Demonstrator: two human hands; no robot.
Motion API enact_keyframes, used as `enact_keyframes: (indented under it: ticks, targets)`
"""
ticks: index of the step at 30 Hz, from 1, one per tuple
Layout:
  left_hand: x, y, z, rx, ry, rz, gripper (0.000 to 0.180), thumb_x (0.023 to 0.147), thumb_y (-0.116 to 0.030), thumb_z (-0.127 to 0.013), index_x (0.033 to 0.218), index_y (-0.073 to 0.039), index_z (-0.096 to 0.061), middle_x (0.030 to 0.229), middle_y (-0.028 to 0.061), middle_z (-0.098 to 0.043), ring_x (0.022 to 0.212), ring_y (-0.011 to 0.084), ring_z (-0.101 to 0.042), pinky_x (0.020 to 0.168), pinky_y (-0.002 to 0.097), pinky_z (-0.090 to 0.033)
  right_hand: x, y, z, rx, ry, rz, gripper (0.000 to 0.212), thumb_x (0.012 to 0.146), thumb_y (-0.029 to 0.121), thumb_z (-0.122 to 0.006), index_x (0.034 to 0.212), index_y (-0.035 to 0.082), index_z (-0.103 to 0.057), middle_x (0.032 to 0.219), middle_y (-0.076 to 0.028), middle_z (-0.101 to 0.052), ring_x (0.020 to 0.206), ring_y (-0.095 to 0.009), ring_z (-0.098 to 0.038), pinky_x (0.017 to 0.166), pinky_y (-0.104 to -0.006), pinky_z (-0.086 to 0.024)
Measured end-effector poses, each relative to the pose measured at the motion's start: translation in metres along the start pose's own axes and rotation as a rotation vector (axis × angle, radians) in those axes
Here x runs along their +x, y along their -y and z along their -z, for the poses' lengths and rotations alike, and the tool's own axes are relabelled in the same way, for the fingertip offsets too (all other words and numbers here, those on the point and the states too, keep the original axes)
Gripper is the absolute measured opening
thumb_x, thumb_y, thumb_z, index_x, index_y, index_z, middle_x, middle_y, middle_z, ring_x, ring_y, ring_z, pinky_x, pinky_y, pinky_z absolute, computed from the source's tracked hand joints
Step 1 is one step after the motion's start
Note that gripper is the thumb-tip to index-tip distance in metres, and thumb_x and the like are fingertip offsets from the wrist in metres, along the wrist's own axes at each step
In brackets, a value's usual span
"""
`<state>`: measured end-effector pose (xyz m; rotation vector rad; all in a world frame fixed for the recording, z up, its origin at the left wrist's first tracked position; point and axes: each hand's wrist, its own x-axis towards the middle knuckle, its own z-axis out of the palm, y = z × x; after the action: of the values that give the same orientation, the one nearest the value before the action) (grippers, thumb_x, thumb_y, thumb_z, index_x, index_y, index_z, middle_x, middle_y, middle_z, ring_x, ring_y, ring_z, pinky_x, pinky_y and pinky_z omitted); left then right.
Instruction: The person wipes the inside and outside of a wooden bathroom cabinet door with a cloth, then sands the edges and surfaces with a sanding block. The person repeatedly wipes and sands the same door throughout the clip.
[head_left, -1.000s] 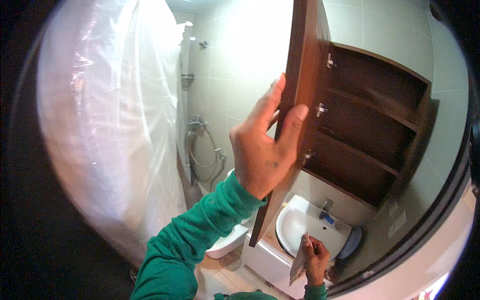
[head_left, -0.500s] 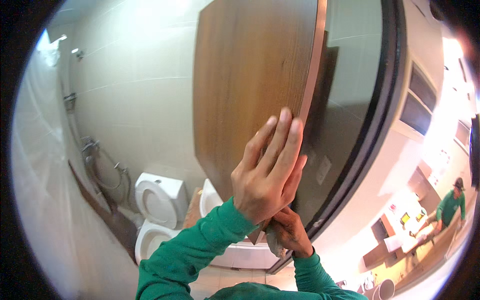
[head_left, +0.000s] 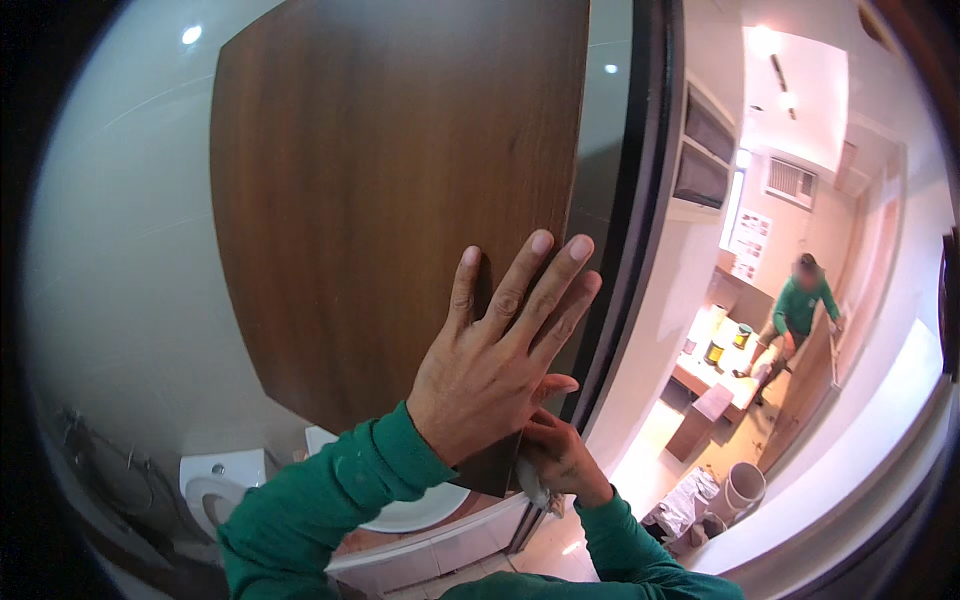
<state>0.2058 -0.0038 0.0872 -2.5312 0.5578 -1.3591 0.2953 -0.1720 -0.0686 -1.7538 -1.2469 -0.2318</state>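
Observation:
A large brown wood-grain panel fills the middle of the view, upright in front of me. My left hand lies over its lower right part, fingers stretched and spread, palm toward the wood. Below it, by the panel's bottom right edge, my right hand is closed around a crumpled greyish cloth. My left hand and wrist partly cover the right hand's fingers and the panel's lower edge.
A white washbasin sits beneath the panel, with a toilet at lower left. A dark door frame stands right of the panel. Beyond it, a co-worker in green handles a long board, and a bucket stands on the floor.
My view has turned to the right, showing more of the room beyond the frame. My left hand's fingers have spread wider over the panel. The right hand still holds the cloth.

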Motion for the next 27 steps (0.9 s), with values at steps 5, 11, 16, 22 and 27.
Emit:
enact_keyframes:
  ticks: [5, 11, 16, 22, 27]
  targets:
    - [0.027, 0.049, 0.001, 0.094, -0.033, -0.204, 0.08, 0.09, -0.078, -0.026, 0.161, -0.041, -0.018, 0.171, -0.0043, -0.011, 0.157, 0.0247, -0.009, 0.122, 0.0677, 0.007, -0.008, 0.018, -0.013, -0.107, -0.177, -0.205, 0.04, 0.084, -0.008, -0.056, 0.121, 0.002, -0.068, 0.128, -0.018, -0.061, 0.116, -0.035, -0.063, 0.098, -0.04, -0.052]
    - [0.103, 0.101, 0.018, 0.229, -0.346, -0.344, 0.078, 0.089, -0.083, -0.02, 0.158, -0.046, -0.023, 0.169, -0.0034, -0.017, 0.157, 0.029, -0.012, 0.122, 0.0692, 0.003, -0.012, 0.037, -0.023, -0.25, -0.389, -0.232, 0.034, 0.087, -0.009, -0.053, 0.117, -0.001, -0.068, 0.126, -0.02, -0.062, 0.113, -0.036, -0.064, 0.096, -0.0408, -0.054]
    - [0.17, 0.142, 0.042, 0.199, -0.791, -0.411, 0.055, 0.099, -0.056, -0.052, 0.147, -0.03, -0.05, 0.16, 0.0019, -0.038, 0.149, 0.0311, -0.032, 0.118, 0.0652, -0.025, -0.006, 0.034, -0.029, -0.413, -0.448, -0.196, 0.029, 0.087, -0.01, -0.053, 0.111, -0.004, -0.067, 0.122, -0.021, -0.063, 0.108, -0.038, -0.066, 0.093, -0.0413, -0.055]
    - [0.246, 0.212, 0.14, 0.014, -0.634, 0.192, 0.049, 0.097, -0.048, -0.057, 0.128, -0.011, -0.066, 0.125, 0.0221, -0.068, 0.111, 0.0432, -0.064, 0.101, 0.0507, -0.049, -0.007, 0.049, -0.026, -0.659, -0.554, -0.139, 0.034, 0.085, -0.002, -0.064, 0.118, 0.0, -0.068, 0.127, -0.021, -0.063, 0.11, -0.037, -0.065, 0.096, -0.0408, -0.054]
    - [0.305, 0.288, 0.125, 0.352, -0.891, 0.248, 0.036, 0.097, -0.028, -0.056, 0.115, 0.0, -0.067, 0.101, 0.0246, -0.067, 0.1, 0.042, -0.065, 0.094, 0.0481, -0.051, -0.023, 0.035, 0.0, 0.313, -1.144, -0.322, 0.038, 0.095, 0.014, -0.065, 0.13, 0.002, -0.059, 0.106, -0.012, -0.067, 0.082, -0.017, -0.067, 0.072, -0.0299, -0.056]
